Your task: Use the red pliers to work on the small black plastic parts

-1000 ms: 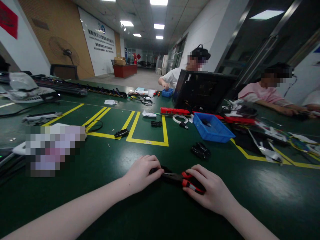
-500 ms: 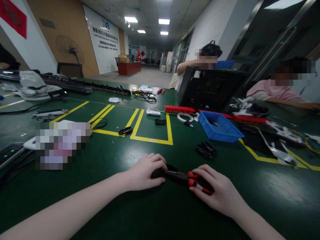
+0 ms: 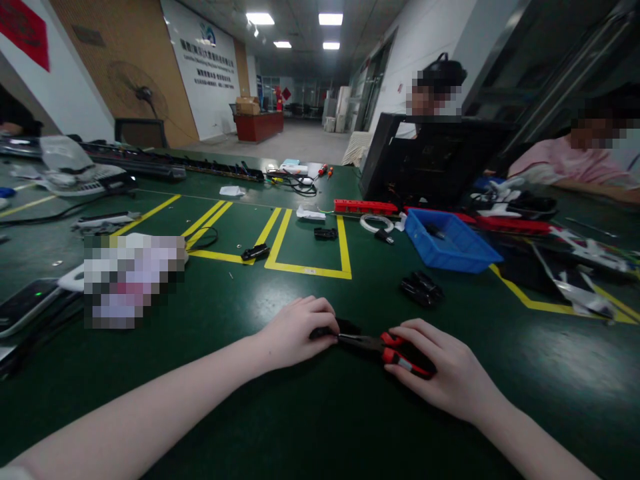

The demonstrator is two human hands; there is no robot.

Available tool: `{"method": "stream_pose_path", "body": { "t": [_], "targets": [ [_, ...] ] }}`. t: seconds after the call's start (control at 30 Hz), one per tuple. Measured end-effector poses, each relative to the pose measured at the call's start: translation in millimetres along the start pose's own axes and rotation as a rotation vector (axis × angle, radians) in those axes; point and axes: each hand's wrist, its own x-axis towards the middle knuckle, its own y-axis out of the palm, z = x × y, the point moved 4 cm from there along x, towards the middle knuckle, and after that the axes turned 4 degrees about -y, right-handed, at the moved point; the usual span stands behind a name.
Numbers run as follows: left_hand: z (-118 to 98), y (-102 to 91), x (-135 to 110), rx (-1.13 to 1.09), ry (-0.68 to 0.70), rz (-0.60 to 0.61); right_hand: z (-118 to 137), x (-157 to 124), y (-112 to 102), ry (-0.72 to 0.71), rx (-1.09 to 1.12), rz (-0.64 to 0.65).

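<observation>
My right hand (image 3: 443, 373) grips the red and black handles of long-nose pliers (image 3: 370, 343), which point left. My left hand (image 3: 305, 333) is closed around a small black part (image 3: 323, 331), pressing it near the green table. The tips of the pliers meet this part at my left fingers; whether the jaws are clamped on it is hidden. More black material shows just behind the pliers' nose. Beyond my right hand lies a bundle of black pieces (image 3: 421, 288).
A blue bin (image 3: 450, 243) stands at the right, with a red strip (image 3: 365, 207) and a coiled white cable (image 3: 376, 225) near it. Black parts (image 3: 256, 252) lie by yellow tape. A large black case (image 3: 435, 160) stands further back, with two people behind. A blurred-out item (image 3: 140, 273) is left.
The view has shifted slightly, so the table items sit a little differently in it. Both hands keep the same hold, and the pliers still touch the black part.
</observation>
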Motion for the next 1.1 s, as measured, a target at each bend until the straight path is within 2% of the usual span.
{"method": "stream_pose_path", "body": {
  "t": [0.4, 0.83, 0.93, 1.1],
  "targets": [
    [0.9, 1.1, 0.4, -0.022, -0.062, -0.017, 6.8, 7.6, -7.0, -0.006, 0.027, 0.006],
    [-0.6, -1.6, 0.5, -0.021, -0.074, -0.004, -1.0, 3.1, -3.2, 0.08, 0.063, 0.046],
    [-0.2, -1.7, 0.3, -0.033, -0.074, -0.003, 0.4, 3.7, -4.0, 0.061, 0.062, 0.071],
    [0.5, -0.9, 0.0, -0.034, -0.053, -0.002, 3.4, 6.7, -6.4, 0.039, 0.054, 0.041]
  ]
}}
